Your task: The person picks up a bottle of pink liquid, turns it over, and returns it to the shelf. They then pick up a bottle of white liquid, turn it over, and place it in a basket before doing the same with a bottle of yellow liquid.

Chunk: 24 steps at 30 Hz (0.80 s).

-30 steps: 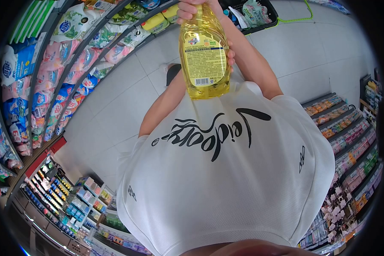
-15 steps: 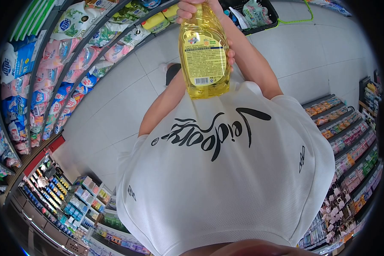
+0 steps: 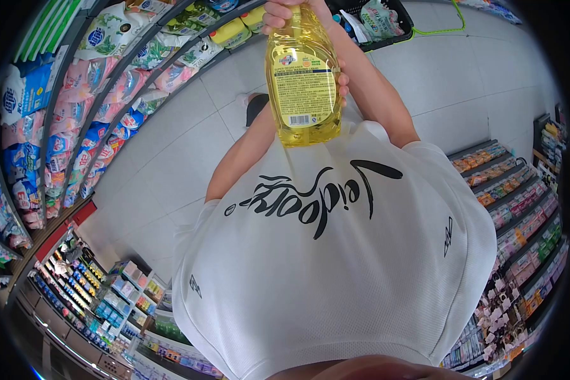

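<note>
Bottle [image 3: 303,76] of yellow liquid: right hand [image 3: 285,11] clamped round its neck, left hand [image 3: 342,85] curled behind its body.

The bottle [image 3: 303,76] sits at top centre of the frame, in front of the shirt [image 3: 335,266] that fills the middle and bottom. The right hand [image 3: 291,9] grips its neck at the top edge. The left hand [image 3: 342,82] lies behind it, fingers curling round its right side. A shoe [image 3: 256,107] shows on the floor [image 3: 475,82] just left of the bottle. A basket [image 3: 386,22] stands on the floor at upper right. Shelves of bags [image 3: 76,95] run along the left edge, side shelves [image 3: 519,209] stand at right, and far shelves [image 3: 101,297] at lower left.
</note>
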Each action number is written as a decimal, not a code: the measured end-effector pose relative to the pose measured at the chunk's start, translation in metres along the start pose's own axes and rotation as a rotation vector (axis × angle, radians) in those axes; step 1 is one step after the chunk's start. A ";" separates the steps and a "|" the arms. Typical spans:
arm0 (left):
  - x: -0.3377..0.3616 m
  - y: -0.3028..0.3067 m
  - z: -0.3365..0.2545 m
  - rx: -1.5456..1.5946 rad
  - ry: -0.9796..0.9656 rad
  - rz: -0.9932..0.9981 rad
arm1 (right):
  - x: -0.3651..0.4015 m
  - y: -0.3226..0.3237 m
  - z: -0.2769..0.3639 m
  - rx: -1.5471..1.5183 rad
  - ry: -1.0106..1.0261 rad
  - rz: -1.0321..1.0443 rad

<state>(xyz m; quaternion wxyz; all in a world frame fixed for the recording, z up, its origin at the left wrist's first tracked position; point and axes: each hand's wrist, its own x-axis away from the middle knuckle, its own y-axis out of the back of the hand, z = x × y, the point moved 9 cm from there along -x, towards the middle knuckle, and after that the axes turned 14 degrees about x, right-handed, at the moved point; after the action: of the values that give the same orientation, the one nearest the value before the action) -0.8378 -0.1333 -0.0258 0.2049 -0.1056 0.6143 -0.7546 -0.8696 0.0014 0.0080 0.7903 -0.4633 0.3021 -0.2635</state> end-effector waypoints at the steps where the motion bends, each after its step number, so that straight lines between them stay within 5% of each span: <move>1: 0.000 0.001 0.000 0.000 0.000 0.000 | 0.000 0.002 0.000 0.000 0.000 0.000; 24: -0.003 -0.007 0.002 0.051 0.078 0.087 | 0.002 0.009 -0.003 -0.030 -0.013 -0.011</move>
<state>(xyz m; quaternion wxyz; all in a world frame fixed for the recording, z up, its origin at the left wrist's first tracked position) -0.8351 -0.1328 -0.0177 0.2161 -0.0442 0.6065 -0.7639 -0.8692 0.0025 -0.0015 0.7837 -0.4786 0.2981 -0.2604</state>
